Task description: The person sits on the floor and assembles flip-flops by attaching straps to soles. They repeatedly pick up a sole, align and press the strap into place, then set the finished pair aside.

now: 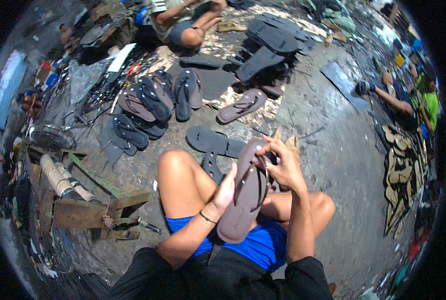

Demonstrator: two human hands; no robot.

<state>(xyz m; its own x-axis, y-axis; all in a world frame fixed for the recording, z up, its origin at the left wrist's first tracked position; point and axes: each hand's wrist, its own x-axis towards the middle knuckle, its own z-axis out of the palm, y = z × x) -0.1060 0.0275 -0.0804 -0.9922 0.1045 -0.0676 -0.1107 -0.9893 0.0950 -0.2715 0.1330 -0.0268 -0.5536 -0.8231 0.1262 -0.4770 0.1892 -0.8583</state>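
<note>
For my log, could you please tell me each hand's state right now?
Left hand: holding the brown flip-flop.
Right hand: at its strap near the toe; grip cannot be told.

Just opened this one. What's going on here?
A person's left hand holds a mauve flip-flop along its side, above the lap. The right hand has its fingers at the toe end, where the dark strap meets the sole. More strapped flip-flops lie ahead to the left, and a heap of dark soles lies farther ahead.
</note>
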